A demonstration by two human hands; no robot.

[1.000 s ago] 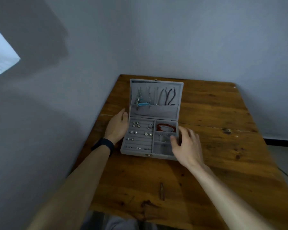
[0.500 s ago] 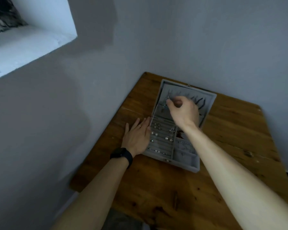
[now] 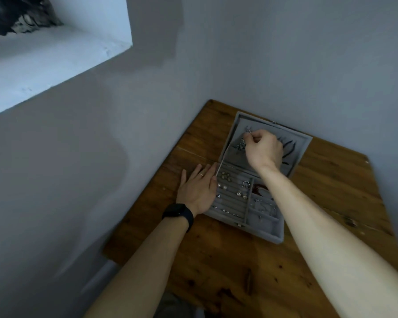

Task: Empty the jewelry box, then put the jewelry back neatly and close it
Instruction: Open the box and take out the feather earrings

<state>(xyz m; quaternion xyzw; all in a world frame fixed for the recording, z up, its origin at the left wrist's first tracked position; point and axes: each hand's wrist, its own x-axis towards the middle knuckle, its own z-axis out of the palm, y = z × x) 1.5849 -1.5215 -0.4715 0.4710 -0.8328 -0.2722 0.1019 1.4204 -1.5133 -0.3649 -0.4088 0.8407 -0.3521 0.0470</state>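
Grey box [image 3: 262, 235] lies open right of centre on table [image 3: 216, 260], with earrings [image 3: 225, 176] in the left rows and a red bracelet [image 3: 259, 188] in a right cell. Right hand [image 3: 264, 150] pinches a necklace [image 3: 242, 143] in the lid [image 3: 301, 145]. Left hand [image 3: 197, 190] lies flat, fingers straight, at the box's left edge.

Grey jewelry box [image 3: 265, 229] open on table; lid upright, necklaces [image 3: 241, 143] apparently hanging; earrings [image 3: 225, 176] in slots.

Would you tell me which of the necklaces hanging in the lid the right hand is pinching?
The silvery necklace at the left end of the lid: the right hand pinches its top, while the dark cords hang further right, untouched.
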